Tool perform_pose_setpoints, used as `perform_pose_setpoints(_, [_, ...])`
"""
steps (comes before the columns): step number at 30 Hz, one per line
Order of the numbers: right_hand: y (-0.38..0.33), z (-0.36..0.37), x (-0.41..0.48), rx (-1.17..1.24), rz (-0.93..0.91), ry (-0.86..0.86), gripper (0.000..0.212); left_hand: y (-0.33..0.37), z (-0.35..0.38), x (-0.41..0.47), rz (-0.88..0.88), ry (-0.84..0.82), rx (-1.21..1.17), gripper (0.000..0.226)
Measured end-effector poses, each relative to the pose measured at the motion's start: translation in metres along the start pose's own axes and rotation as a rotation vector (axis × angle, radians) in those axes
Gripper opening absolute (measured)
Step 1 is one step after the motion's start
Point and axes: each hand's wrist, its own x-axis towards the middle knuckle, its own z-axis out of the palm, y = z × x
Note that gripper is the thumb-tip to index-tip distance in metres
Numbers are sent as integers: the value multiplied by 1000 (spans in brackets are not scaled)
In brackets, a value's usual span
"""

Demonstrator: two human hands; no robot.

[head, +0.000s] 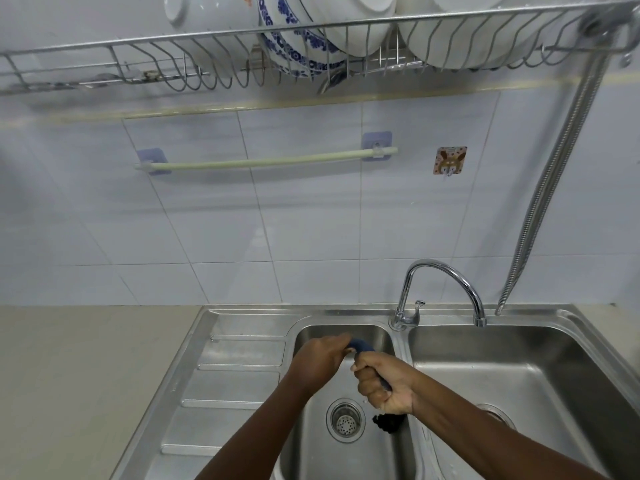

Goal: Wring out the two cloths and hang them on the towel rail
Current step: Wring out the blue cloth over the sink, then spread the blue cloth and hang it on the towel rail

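No readable text, labels, brands or numbers appear on anything in view.

From the sink basin (346, 455) toward twelve o'clock, the tiled wall (242, 220) stands open all the way up to the towel rail (266, 162), which hangs bare along its length. At one o'clock the tap (441, 289) arches over the divider. Above the rail, the dish rack (311, 50) juts out overhead. At three o'clock a metal hose (554, 185) hangs down.

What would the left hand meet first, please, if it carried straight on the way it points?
Probably the back wall of the small steel sink basin; the left hand points there, though depth is unclear.
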Motion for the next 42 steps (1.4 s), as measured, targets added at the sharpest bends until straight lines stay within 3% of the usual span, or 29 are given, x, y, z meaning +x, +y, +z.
perform_pose_setpoints(9, [-12,5,-8,25,-63,-17,39,1,-10,14,-38,-39,-13,15])
perform_pose_setpoints(13, [-13,-4,-8,-134,-223,43,9,-2,-7,12,-242,-241,-182,31])
perform_pose_setpoints(19, [-7,-14,-21,-357,-536,270,19,6,-29,5,-567,-338,-585,16])
perform_pose_setpoints(23, [-4,-20,-32,-495,-678,379,19,15,-42,-3,-564,-274,-626,9])
perform_pose_setpoints(29, [-8,-25,-43,-632,-747,447,21,35,-48,-4,-656,-147,-552,34])
perform_pose_setpoints(33, [-12,-26,-44,-690,-839,505,15,40,-50,-3,-696,-179,-597,25])
perform_pose_setpoints(37, [-20,-33,-48,-639,-858,522,6,41,-60,-5,-615,-262,-730,22])
perform_pose_setpoints(42, [-29,-40,-58,-758,-818,457,4,35,-71,-5,-524,-307,-590,15])
